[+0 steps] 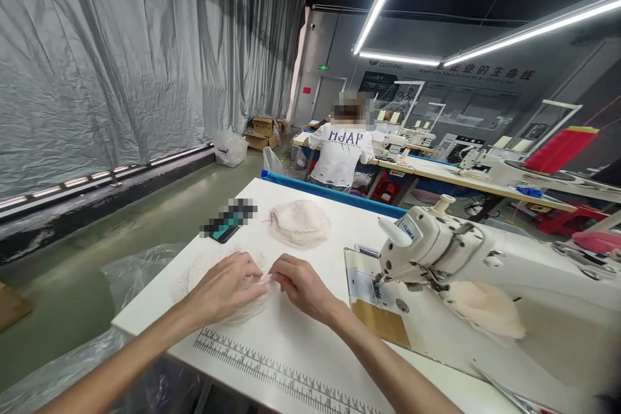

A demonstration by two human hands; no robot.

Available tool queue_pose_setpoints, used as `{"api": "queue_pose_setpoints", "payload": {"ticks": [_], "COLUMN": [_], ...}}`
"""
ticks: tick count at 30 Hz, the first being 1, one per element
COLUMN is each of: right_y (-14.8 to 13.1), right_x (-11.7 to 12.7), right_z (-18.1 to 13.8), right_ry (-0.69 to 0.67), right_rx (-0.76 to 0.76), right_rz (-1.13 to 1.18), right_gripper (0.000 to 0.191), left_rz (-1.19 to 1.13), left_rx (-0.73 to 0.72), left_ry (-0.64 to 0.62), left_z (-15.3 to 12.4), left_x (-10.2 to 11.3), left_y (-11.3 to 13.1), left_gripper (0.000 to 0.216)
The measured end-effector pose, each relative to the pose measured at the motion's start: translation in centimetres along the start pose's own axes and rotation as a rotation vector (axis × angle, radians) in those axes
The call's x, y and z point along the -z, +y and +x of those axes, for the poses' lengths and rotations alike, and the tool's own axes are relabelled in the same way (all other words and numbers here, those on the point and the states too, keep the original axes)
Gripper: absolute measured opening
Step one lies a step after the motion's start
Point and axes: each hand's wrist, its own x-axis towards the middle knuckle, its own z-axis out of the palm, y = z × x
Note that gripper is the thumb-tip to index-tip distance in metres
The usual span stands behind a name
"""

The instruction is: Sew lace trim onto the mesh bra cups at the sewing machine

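Note:
A flat, pale pink, fuzzy fabric piece point(240, 318) lies on the white sewing table at left. My left hand point(228, 288) is on top of it, fingers bent and closed on its right edge. My right hand point(303, 288) pinches a small bit of that same edge between thumb and fingertips, close to the left fingers. What exactly is between the fingertips is too small to make out clearly. Beyond my hands rests a rounded pile of similar pale fabric pieces point(303, 221), with reddish threads at its left side.
A white sewing machine point(436, 246) stands at right, with pale fabric point(485, 307) under its arm and scissors point(502, 388) nearby. A phone point(228, 223) lies at the table's left edge. Ruler markings point(272, 369) run along the front. A person point(339, 152) sits ahead.

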Motion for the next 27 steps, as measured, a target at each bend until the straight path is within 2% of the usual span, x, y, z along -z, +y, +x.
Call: {"api": "queue_pose_setpoints", "payload": {"ticks": [3,7,9,12,14,17,22,27], "right_y": [-0.5,-1.4,-1.8,-1.9,-2.0,-2.1,-2.4,-2.0], "right_x": [-0.2,-0.2,-0.3,-0.8,-1.3,-1.6,-1.1,-1.5], "right_z": [0.7,0.6,-0.1,-1.1,-1.3,-1.0,-0.1,0.8], "right_ry": [0.052,0.210,0.180,0.048,0.015,0.017,0.010,0.117], "right_rx": [-0.015,-0.083,-0.074,-0.060,-0.069,-0.032,-0.045,-0.077], "right_rz": [-0.006,-0.029,-0.042,-0.145,-0.247,-0.317,-0.220,-0.146], "right_gripper": [0.014,0.013,0.013,0.026,0.023,0.013,0.018,0.020], "left_rz": [-0.061,-0.202,-0.292,-0.463,-0.593,-0.788,-1.077,-1.351], "left_rx": [0.051,0.151,0.203,0.254,0.273,0.294,0.359,0.416], "left_ry": [0.089,0.167,0.204,0.244,0.259,0.286,0.359,0.490], "left_z": [0.6,0.9,0.7,0.5,0.7,0.9,0.7,0.8], "left_x": [-0.5,-0.7,-0.4,-0.1,0.1,0.5,1.4,2.1], "left_y": [0.1,-0.9,-2.0,-3.4,-3.9,-4.0,-3.9,-4.5], "left_gripper": [0.014,0.021,0.018,0.016,0.020,0.027,0.029,0.021]}}
